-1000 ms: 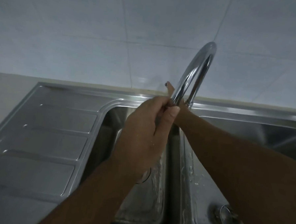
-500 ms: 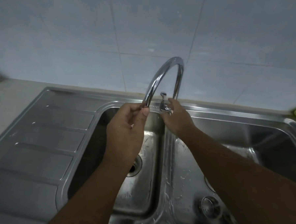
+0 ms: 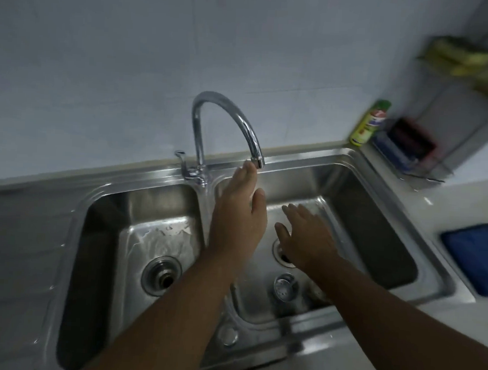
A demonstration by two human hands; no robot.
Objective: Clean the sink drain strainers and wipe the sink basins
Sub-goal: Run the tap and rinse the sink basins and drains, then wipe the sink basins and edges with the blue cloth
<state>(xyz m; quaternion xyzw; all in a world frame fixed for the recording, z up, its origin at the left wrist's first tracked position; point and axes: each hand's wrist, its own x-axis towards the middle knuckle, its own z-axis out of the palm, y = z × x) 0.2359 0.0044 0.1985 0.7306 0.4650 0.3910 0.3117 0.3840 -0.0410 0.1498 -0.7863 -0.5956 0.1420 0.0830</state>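
Note:
A steel double sink has a left basin (image 3: 99, 233) and a right basin (image 3: 357, 207). The chrome faucet (image 3: 226, 113) curves over the right basin, its spout tip just above my left hand (image 3: 240, 210), which is open with fingertips near the spout. My right hand (image 3: 305, 236) is open, palm down, over the right drain opening (image 3: 280, 256). A loose metal strainer (image 3: 285, 287) lies on the right basin floor near the front. The left drain (image 3: 161, 275) is open with no strainer in it. The left basin floor is wet.
The faucet lever (image 3: 182, 160) stands at the back rim. A blue cloth (image 3: 476, 259) lies on the counter at right. A yellow-green bottle (image 3: 369, 123) and a wire rack with sponges (image 3: 409, 145) sit in the back right corner. A drainboard lies at left.
The faucet spout has swung from the left basin over to the right basin. My left hand let go of the spout and my right hand left the lever; both now hover open over the right basin.

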